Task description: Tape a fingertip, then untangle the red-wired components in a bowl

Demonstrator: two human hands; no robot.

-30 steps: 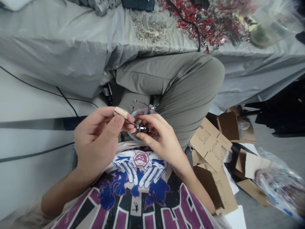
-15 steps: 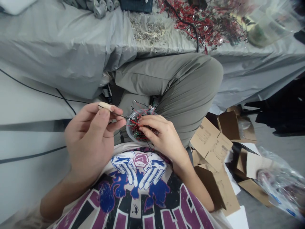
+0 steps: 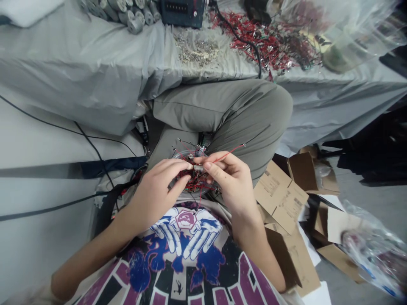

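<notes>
My right hand (image 3: pixel 233 180) pinches a small grey cylinder (image 3: pixel 198 168) between thumb and fingers. A red wire (image 3: pixel 233 150) with a small metal tip passes through the same hand and sticks out to the upper right. At the cylinder's other end are the closed fingertips of my left hand (image 3: pixel 162 186); its grip is partly hidden. Right below both hands, a clear round tub (image 3: pixel 177 155) in my lap holds a tangle of red and black wires (image 3: pixel 195 185). Several wire ends poke out over its far rim.
On the sheet-covered table (image 3: pixel 104 72) lie a heap of red wires (image 3: pixel 270 44), scattered small metal bits (image 3: pixel 199 48), grey cylinders (image 3: pixel 135 23) and a dark box (image 3: pixel 182 12). Opened cardboard boxes (image 3: pixel 280 190) and a plastic bag (image 3: pixel 375 250) are on the floor at right. Black cables (image 3: pixel 92 146) run at left.
My left hand has come down and right, to meet my right hand over the tub. The grey cylinder now shows between them, and the red wire points up to the right.
</notes>
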